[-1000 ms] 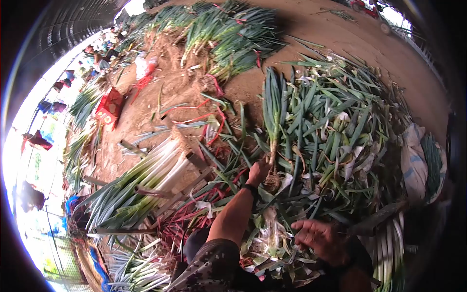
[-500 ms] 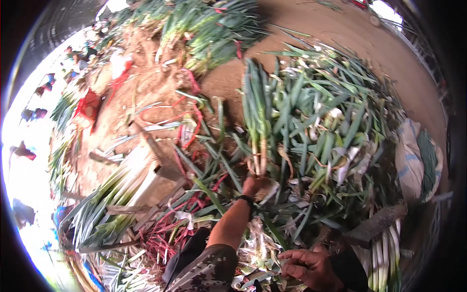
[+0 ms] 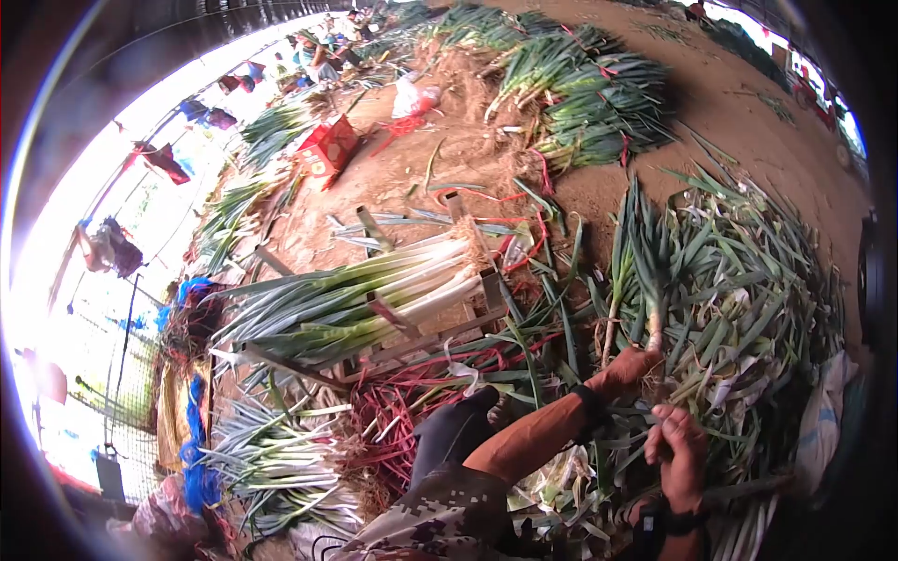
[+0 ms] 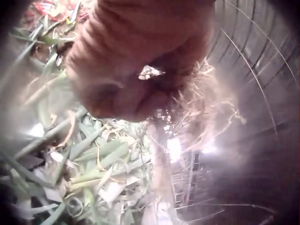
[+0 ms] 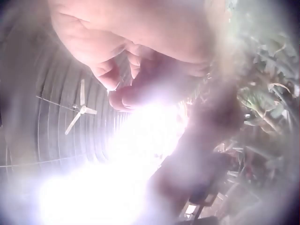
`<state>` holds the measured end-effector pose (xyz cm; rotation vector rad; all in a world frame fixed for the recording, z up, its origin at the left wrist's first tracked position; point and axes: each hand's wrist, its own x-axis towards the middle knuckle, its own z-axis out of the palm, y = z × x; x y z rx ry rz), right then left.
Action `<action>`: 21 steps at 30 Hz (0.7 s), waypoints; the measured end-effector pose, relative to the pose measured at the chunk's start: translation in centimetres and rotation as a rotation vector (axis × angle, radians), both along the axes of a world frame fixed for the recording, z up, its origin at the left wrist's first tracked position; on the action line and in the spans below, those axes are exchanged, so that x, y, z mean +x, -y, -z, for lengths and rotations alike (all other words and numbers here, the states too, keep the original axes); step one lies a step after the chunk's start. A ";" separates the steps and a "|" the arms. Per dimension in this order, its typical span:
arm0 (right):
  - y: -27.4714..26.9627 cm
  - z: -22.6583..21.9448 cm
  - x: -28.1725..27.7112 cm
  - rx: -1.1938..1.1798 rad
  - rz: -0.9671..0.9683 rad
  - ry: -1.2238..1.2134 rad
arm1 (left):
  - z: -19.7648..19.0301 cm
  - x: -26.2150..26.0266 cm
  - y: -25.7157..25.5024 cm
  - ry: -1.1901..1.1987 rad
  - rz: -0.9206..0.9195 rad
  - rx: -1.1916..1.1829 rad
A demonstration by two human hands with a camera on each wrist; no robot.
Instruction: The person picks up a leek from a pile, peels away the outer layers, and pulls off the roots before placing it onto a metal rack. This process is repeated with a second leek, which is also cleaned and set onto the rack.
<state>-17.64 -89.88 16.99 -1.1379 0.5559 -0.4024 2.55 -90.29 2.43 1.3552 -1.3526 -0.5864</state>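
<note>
In the head view the left hand [image 3: 629,372] grips a leek [image 3: 654,327] low on its pale stalk, the green leaves pointing up and away. The left wrist view has the curled left hand [image 4: 136,61] around the stalk [image 4: 161,183], with stringy roots [image 4: 206,108] beside the fingers. Just below the left hand is the right hand [image 3: 678,444], its fingers loosely bent and holding nothing visible. Bright glare covers part of the right wrist view, where the right hand [image 5: 136,42] shows bent fingertips close together.
A rack [image 3: 440,329] holds a bundle of leeks [image 3: 374,285] left of centre. Red ties [image 3: 383,425] lie below it. Loose leaves [image 3: 748,309] are heaped on the right, beside a white sack [image 3: 823,421]. Tied bundles [image 3: 599,103] and a red box [image 3: 327,150] lie farther off.
The head view has swung left, so the scene sits farther right. The right hand has come up closer to the left hand, which still grips a stalk at its root end.
</note>
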 end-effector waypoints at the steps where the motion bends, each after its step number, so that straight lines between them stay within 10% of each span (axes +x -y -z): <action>1: 0.2 -0.4 0.0 -0.010 0.026 0.010 | -1.6 0.5 -0.6 -0.005 -0.008 0.193; 2: 0.6 -0.6 -0.1 -0.020 0.052 0.020 | -3.0 0.6 -1.3 -0.011 -0.016 0.385; 3: 1.2 0.0 -0.3 0.008 0.111 0.008 | -2.1 0.2 -1.0 -0.027 -0.086 0.071; 8: 3.1 2.2 0.2 0.078 0.219 0.084 | -17.9 -3.8 -8.6 -0.671 0.085 0.272; 15: 2.2 1.4 2.2 0.138 0.036 0.062 | -15.8 -6.9 -14.7 -0.144 0.372 0.213; 17: 2.6 2.6 2.3 0.186 -0.021 0.138 | -17.2 -5.9 -17.8 -0.575 0.384 0.212; 21: 0.7 0.2 1.7 0.160 0.012 0.169 | -23.8 -0.3 -21.5 -0.303 0.113 0.488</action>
